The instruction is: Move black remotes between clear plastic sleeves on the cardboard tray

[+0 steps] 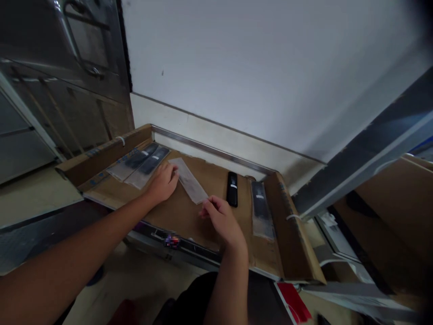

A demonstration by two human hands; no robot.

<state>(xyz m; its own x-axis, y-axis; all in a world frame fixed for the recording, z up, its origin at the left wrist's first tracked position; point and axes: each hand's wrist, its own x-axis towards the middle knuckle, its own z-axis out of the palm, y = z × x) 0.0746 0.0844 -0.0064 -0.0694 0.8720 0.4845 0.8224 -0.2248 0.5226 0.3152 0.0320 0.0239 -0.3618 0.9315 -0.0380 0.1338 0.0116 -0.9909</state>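
A clear, flat plastic sleeve lies slantwise across the cardboard surface between my hands, with nothing visible inside. My left hand is at its far left edge, fingers curled together against the plastic. At the sleeve's near right end, my right hand pinches the corner between thumb and fingers. To the right of the sleeve lies a bare black elongated item with a small white label. Two similar dark items in clear sleeves lie side by side left of my left hand. Another bagged one is at the right.
The worktop is lined with cardboard, with raised cardboard walls at its left and right. A white panel rises behind it. A metal door handle is at upper left, and a cardboard box stands at far right.
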